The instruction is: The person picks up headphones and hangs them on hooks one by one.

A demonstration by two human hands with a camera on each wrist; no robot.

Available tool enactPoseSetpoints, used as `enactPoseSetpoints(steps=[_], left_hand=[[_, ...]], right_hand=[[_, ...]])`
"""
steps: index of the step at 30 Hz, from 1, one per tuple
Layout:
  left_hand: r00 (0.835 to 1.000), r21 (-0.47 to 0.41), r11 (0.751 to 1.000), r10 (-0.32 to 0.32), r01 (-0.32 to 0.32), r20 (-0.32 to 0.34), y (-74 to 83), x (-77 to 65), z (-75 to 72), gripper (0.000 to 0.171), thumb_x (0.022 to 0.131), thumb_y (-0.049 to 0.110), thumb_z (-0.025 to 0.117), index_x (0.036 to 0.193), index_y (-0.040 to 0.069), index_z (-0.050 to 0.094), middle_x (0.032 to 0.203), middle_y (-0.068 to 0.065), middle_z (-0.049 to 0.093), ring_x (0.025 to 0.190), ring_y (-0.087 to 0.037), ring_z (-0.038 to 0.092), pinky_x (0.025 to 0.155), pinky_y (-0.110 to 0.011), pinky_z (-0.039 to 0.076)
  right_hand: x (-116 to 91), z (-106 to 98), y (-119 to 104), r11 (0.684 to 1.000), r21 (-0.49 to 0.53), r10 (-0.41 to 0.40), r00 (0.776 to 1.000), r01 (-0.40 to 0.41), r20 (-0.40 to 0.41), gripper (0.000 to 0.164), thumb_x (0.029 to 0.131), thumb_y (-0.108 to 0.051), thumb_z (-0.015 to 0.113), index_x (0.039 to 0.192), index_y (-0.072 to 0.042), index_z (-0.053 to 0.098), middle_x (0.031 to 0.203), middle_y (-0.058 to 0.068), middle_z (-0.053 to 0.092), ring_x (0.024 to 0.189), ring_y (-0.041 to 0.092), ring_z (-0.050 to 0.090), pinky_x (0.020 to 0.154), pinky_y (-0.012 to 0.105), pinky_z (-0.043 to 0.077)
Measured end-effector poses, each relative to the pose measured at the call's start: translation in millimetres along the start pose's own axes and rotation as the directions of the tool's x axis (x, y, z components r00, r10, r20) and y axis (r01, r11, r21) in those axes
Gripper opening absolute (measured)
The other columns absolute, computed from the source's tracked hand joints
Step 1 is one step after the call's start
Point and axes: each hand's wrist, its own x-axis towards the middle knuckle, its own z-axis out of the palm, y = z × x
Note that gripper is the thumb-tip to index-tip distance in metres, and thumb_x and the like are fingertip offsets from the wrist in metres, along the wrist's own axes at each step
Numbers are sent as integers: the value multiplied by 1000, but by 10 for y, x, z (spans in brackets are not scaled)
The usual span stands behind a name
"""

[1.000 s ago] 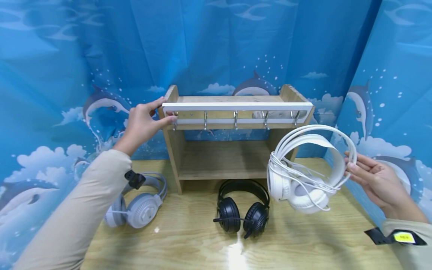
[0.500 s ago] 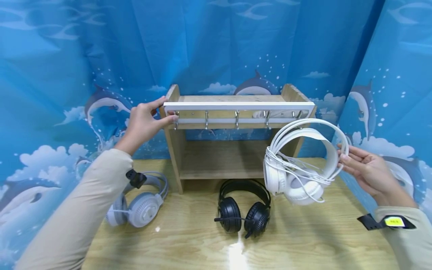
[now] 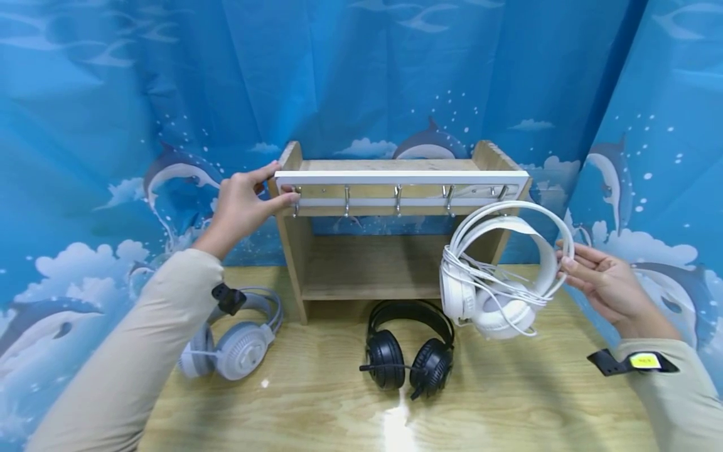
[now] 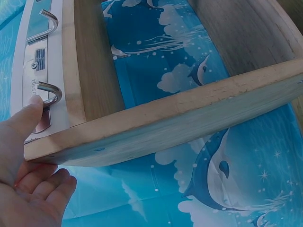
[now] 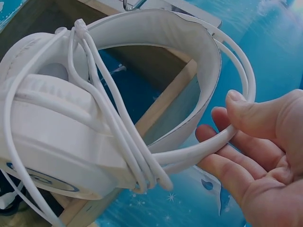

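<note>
My right hand (image 3: 607, 285) pinches the outer band of white headphones (image 3: 503, 307) between thumb and fingers, holding them above the table at the shelf's right end. Their thin white cable (image 5: 109, 104) is wound around the ear cups and band. With my left hand (image 3: 240, 204) I grip the left end of the wooden shelf (image 3: 373, 267); in the left wrist view the thumb (image 4: 28, 116) lies on the white hook rail (image 4: 57, 101), just by a metal hook (image 4: 51, 92), and the other fingers are behind the side board. The rail (image 3: 395, 176) runs along the shelf's top front with several hooks.
Black headphones (image 3: 432, 364) with a microphone boom lie on the wooden table (image 3: 316, 402) before the shelf. Grey-white headphones (image 3: 243, 351) lie at the left, partly behind my left forearm. A blue dolphin-print curtain (image 3: 361, 75) hangs behind and at the sides.
My right hand has carried the white headphones left and slightly up, closer to the right end of the hook rail. My left hand keeps its hold on the shelf.
</note>
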Motion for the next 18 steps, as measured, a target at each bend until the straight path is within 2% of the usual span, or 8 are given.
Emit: enactPoseSetpoints(steps=[18], left_hand=[[1000, -7, 1000, -5, 5, -1, 1, -9, 13, 74, 83, 45, 72, 144, 15, 43, 135, -13, 56, 87, -24, 53, 64, -35, 39]], right_hand=[[78, -72, 123, 999, -36, 9, 1000, -9, 2, 34, 97, 5, 48, 113, -14, 71, 107, -3, 71, 94, 8, 68, 79, 21, 52]])
